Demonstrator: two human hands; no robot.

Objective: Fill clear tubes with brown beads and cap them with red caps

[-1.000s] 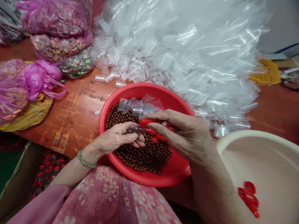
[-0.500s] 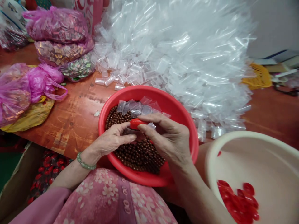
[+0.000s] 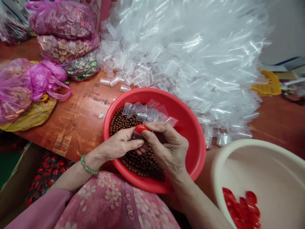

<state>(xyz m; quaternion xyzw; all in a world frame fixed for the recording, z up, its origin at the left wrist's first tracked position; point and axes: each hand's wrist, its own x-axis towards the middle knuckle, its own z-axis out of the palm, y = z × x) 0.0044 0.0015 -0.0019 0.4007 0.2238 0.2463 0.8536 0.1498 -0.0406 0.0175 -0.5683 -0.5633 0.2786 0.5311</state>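
Note:
My left hand [image 3: 121,143] grips a small clear plastic container [image 3: 136,136] with something dark inside. On its top sits a red cap [image 3: 141,128], pinched between the thumb and fingers of my right hand [image 3: 168,146]. Both hands are over a red basin [image 3: 197,136]. Strings of brown beads [image 3: 140,167] fill its left and lower part. Several clear plastic tubes [image 3: 152,114] lie on the beads toward the far side. My fingers hide part of the container.
A large heap of clear tubes [image 3: 186,57] covers the table behind the basin. Pink bags of small pieces [image 3: 62,25] stand at the left. A cream tub [image 3: 228,149] with red caps [image 3: 245,206] is at the right. Below left, a box holds red-capped containers [image 3: 49,173].
The red cap now sits lower on the container, with my right fingers drawn closer to my left hand. The whole view has shifted slightly.

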